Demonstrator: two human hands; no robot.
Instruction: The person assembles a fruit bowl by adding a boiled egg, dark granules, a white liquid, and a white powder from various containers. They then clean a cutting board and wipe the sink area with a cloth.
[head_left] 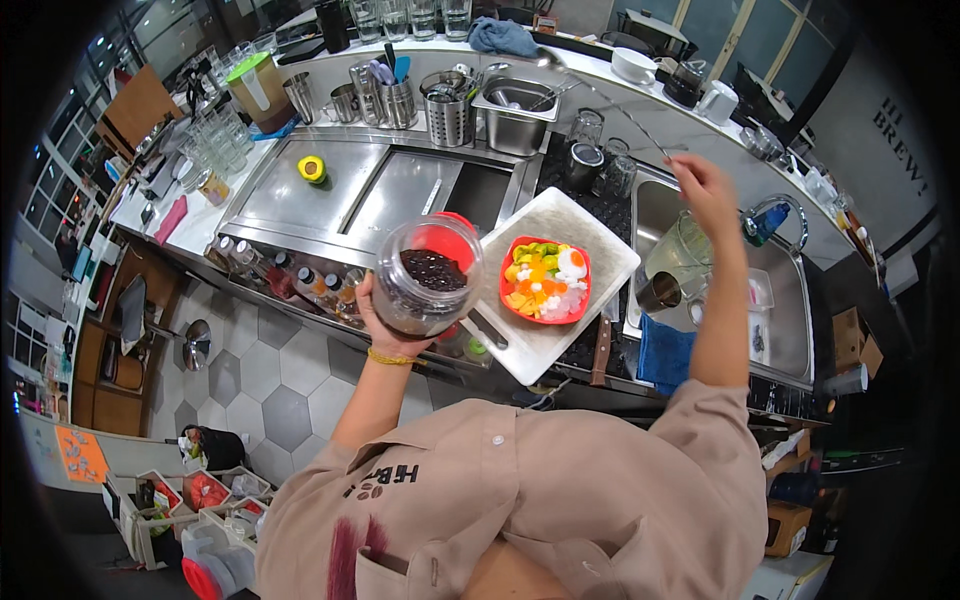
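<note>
My left hand [378,322] is wrapped round a clear jar [425,300] with small, dark, glossy contents, tilted so that its open mouth faces up. Something red shows behind the jar, partly hidden by it. Raised over the sink's left side, my right hand [705,190] pinches the end of a long, thin, twisted bar spoon [620,113], which points away to the upper left. Between my hands a red bowl [546,281] of cut fruit, white pieces and orange sauce rests on a white cutting board [515,355].
A wooden-handled knife [601,350] and a blue cloth [667,352] lie right of the board. Beyond is a sink [655,205] with a tap and a pitcher. A halved avocado [312,169] sits on the steel counter [290,205]. Metal utensil holders [450,120] line the back.
</note>
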